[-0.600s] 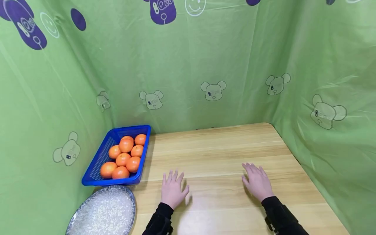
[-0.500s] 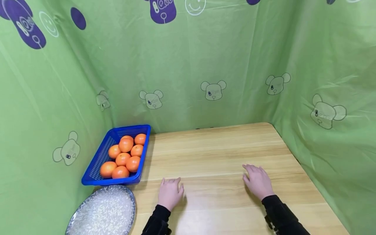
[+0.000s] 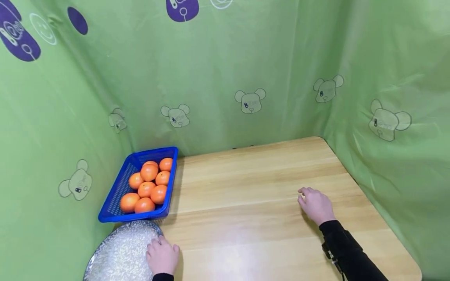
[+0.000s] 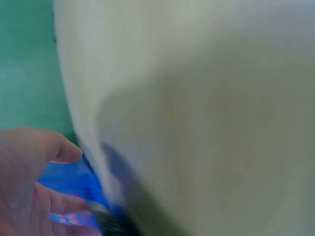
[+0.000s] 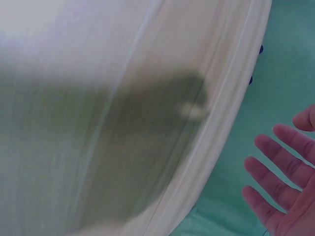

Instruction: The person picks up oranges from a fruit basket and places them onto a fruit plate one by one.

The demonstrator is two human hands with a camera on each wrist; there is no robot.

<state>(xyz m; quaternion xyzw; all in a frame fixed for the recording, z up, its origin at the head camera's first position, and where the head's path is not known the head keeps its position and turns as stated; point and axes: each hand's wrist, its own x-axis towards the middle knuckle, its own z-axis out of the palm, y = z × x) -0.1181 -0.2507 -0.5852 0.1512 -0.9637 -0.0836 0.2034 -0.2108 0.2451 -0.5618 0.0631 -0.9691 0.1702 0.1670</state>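
Note:
My left hand [image 3: 162, 255] is at the right edge of a speckled grey-white plate [image 3: 117, 253], with its fingers reaching over the rim. The left wrist view shows its thumb [image 4: 66, 150] and fingers spread apart, close to a dark rim; whether they touch it I cannot tell. Several oranges [image 3: 146, 189] lie in a blue plastic basket [image 3: 133, 217] just behind the plate. Over the right part of the table hovers my right hand [image 3: 317, 205]. Its fingers [image 5: 275, 182] are loosely extended and hold nothing in the right wrist view.
A light wooden table [image 3: 232, 218] spreads between the two hands. Green curtain [image 3: 211, 70] with printed mouse heads encloses its back and sides. The basket stands against the curtain at the left.
My left hand has moved left and toward me, from the bare wood to the plate's edge. The head view has shifted slightly; the right hand has hardly moved. Basket and plate stay in place.

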